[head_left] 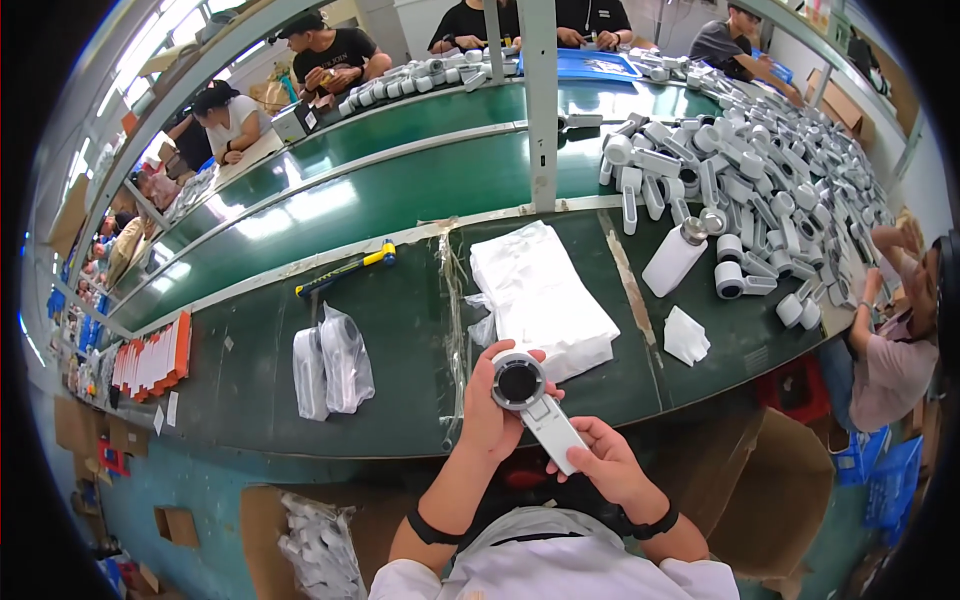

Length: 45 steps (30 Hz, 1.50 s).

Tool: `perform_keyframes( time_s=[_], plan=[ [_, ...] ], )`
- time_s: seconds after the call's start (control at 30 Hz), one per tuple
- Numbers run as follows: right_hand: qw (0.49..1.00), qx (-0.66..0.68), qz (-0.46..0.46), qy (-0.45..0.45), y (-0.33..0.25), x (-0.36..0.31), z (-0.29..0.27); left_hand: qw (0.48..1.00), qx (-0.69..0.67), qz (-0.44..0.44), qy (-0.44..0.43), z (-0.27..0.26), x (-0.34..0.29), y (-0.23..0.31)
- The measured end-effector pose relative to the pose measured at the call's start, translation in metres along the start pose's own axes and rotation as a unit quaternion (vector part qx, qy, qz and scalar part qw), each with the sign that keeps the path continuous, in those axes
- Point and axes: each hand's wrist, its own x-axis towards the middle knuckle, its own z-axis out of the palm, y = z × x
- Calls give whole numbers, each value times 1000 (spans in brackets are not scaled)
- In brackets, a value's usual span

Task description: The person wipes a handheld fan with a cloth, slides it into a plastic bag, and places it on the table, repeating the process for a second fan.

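Note:
A white-and-grey handheld magnifier [552,428], with a round dark lens in a ring-shaped head and a flat handle, is held in front of my body. My left hand [487,412] is closed around its head from the left side. At the lower end of the handle, the thumb and fingers of my right hand [608,463] grip it. Just beyond the magnifier lies a stack of white plastic bags [540,290]. To the right of that stack are a white bottle [676,258] with a metallic cap and a crumpled white cloth [686,336].
Many similar magnifiers [745,185] lie heaped at the right. Two bagged pieces [332,362] and a yellow-black hammer [346,268] rest left on the green bench [240,395]. A metal post [541,110] stands ahead. Cardboard boxes [775,500] flank me; people work around the line.

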Motion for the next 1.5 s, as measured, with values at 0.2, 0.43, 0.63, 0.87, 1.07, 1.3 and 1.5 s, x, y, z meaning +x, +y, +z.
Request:
perform_keyframes(
  time_s=[0.2,0.43,0.63,0.87,1.07,1.3,1.5],
  plan=[
    [1000,3,-9,-24,-6,1,3,996,-72,-54,28,3,3,-1],
    [998,-16,36,-56,-18,2,7,998,-29,-59,-24,-7,4,3],
    [891,-398,-202,86,-3,2,13,995,32,-97,14,-12,-12,-3],
    [679,-605,-386,155,4,9,26,992,15,-56,-116,-28,-29,-22],
    [667,-616,-385,166,0,8,33,985,-39,-81,-145,-41,-25,-19],
    [679,-604,-386,162,4,7,32,985,-32,-76,-149,-41,-27,-17],
    [750,-536,-358,149,0,4,30,984,-54,-69,-158,-41,-25,-17]
  ],
)
